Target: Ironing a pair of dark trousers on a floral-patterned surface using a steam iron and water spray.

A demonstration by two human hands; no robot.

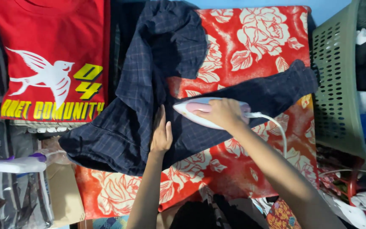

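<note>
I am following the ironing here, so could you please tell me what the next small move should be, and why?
Probably slide the iron toward the left hand. The right hand grips it on the dark checked shirt, its tip pointing at the left hand, which lies flat on the cloth. The shirt near there looks creased.

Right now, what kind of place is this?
Likely a home ironing corner: a white-and-pink iron on a dark navy checked shirt, a red rose-print cloth as pad, and a green perforated plastic laundry basket.
</note>
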